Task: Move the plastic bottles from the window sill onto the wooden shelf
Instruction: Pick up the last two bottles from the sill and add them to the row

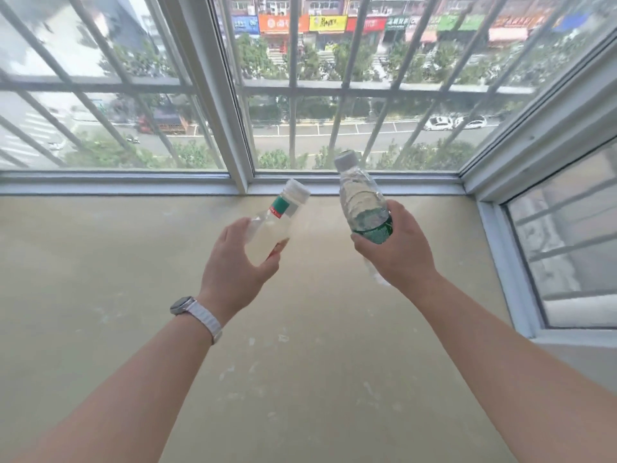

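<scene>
Head view. The left hand grips the lower body of the white-capped bottle, fingers and thumb curled round it; the bottle tilts rightward, cap uppermost. The right hand wraps the green-labelled bottle about its middle, the neck rising above the fingers and the base projecting below the palm. Both bottles are clear plastic, held in the air above the beige window sill and apart from each other. The first bears a green-and-red band below its neck; the second has a pale grey cap. A white-strapped wristwatch sits on the left wrist. Behind stands the white window frame.
</scene>
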Available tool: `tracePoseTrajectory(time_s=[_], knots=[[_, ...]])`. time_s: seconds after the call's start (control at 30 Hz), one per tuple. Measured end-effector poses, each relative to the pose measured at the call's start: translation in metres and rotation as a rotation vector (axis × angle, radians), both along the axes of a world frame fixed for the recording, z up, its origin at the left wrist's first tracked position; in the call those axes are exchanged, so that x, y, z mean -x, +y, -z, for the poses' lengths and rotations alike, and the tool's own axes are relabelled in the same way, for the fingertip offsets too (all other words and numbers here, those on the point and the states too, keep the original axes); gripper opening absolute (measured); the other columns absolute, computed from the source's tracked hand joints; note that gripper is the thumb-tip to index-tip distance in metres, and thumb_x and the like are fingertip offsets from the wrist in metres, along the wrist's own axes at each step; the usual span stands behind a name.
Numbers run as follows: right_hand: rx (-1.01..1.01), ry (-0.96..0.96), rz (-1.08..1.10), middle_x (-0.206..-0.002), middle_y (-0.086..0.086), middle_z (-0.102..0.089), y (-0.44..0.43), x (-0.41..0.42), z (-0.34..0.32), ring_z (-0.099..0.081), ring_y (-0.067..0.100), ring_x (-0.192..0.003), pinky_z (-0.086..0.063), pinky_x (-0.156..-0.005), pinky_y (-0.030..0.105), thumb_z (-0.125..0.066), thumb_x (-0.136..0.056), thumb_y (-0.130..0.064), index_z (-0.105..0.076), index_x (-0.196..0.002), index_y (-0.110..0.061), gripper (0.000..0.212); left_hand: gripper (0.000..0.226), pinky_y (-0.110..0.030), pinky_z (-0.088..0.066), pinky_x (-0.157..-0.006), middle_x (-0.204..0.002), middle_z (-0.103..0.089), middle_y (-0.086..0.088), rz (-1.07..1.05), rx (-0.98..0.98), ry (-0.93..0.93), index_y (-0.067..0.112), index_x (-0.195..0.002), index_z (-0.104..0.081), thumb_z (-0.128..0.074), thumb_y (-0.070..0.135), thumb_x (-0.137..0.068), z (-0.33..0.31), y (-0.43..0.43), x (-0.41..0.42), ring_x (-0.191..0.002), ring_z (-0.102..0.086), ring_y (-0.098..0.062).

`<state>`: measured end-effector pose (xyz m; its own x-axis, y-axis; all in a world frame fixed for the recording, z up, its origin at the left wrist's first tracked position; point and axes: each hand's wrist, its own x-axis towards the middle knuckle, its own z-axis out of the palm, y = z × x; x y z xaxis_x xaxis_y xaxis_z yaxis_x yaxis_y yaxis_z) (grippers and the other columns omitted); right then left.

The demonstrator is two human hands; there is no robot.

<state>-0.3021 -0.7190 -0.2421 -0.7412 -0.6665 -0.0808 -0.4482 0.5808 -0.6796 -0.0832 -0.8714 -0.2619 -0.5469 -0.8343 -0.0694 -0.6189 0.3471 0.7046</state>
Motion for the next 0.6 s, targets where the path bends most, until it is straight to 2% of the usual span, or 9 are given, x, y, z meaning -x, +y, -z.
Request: tracePoseTrajectory(time_s=[0.17,0.33,0.4,0.5,0.6], knots=[[0.082,-0.052,0.026,-0.101,-0.009,-0.058,0.040,-0.016,-0.038,-0.054,0.010,-0.091,-0.048,-0.075,0.033,-0.073,-0.071,-0.047,-0.054,-0.109,-0.031,0.045,0.066,-0.025,-0.036,-0.093,-0.125,-0.054,0.007,0.044,0.045,0.078,0.020,-0.133,-0.047,-0.080,0.035,-0.077,-0.046,0.032,-0.003,-0.114,-0.049,-0.011],[0.208,-0.092,0.067,-0.096,-0.012,-0.061,0.086,-0.031,-0.076,-0.056,0.006,-0.091,-0.046,-0.073,0.029,-0.076,-0.073,-0.039,-0.056,-0.100,-0.033,0.034,0.067,-0.026,-0.033,-0.093,-0.119,-0.050,0.012,0.049,0.113,0.116,0.019,-0.135,-0.046,-0.079,0.031,-0.078,-0.092,0.072,-0.004,-0.114,-0.046,-0.012],[0.250,-0.099,0.079,-0.095,-0.012,-0.062,0.102,-0.034,-0.091,-0.057,0.006,-0.090,-0.047,-0.073,0.029,-0.077,-0.073,-0.037,-0.056,-0.099,-0.033,0.033,0.064,-0.026,-0.034,-0.092,-0.117,-0.052,0.013,0.025,0.117,0.153,0.024,-0.133,-0.047,-0.078,0.034,-0.078,-0.108,0.090,-0.005,-0.112,-0.047,-0.012],[0.302,-0.101,0.101,-0.093,-0.012,-0.062,0.126,-0.035,-0.112,-0.060,0.009,-0.089,-0.050,-0.076,0.032,-0.078,-0.072,-0.038,-0.056,-0.098,-0.034,0.034,0.055,-0.034,-0.045,-0.090,-0.113,-0.057,0.016,-0.018,0.114,0.230,0.032,-0.125,-0.049,-0.076,0.045,-0.079,-0.127,0.120,-0.004,-0.107,-0.053,-0.013],[0.352,-0.086,0.104,-0.094,-0.013,-0.061,0.152,-0.036,-0.130,-0.059,0.008,-0.090,-0.050,-0.075,0.031,-0.078,-0.072,-0.039,-0.056,-0.101,-0.034,0.037,0.048,-0.035,-0.049,-0.086,-0.106,-0.059,0.021,-0.029,0.118,0.285,0.035,-0.118,-0.051,-0.074,0.054,-0.081,-0.145,0.152,0.000,-0.098,-0.056,-0.006]])
